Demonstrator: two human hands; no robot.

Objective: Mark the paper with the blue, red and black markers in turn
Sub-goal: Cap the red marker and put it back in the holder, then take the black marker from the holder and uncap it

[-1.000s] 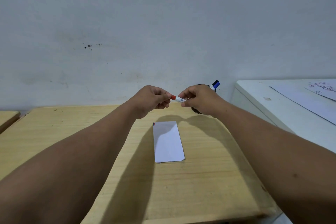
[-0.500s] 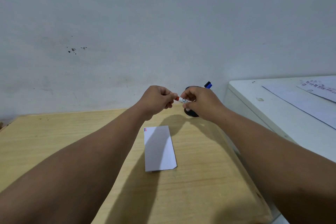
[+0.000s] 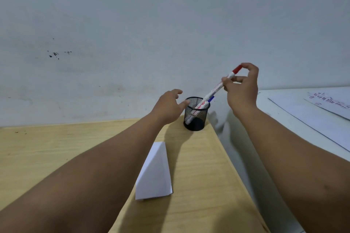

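Red marker point(image 3: 217, 89): capped, tilted, lower end inside black mesh pen cup point(image 3: 197, 114); upper part pinched by right hand point(image 3: 241, 89). Left hand point(image 3: 168, 107): fingers spread, empty, thumb at cup rim. Blue marker point(image 3: 210, 98): in cup. Folded white paper point(image 3: 155, 174): flat on wooden desk point(image 3: 56, 149).

Two hands: the left point(image 3: 168, 107) far and centre, the right point(image 3: 241, 89) far and right. Two markers show: one red point(image 3: 217, 89), one blue point(image 3: 210, 98) just behind it, both in the cup; whether others sit inside it I cannot tell. One mesh cup point(image 3: 196, 117) at the far right of the desk. One folded paper point(image 3: 155, 174) near. Two tables: one wooden desk point(image 3: 56, 149), one white table point(image 3: 284, 104) right, with two sheets point(image 3: 310, 117) on it
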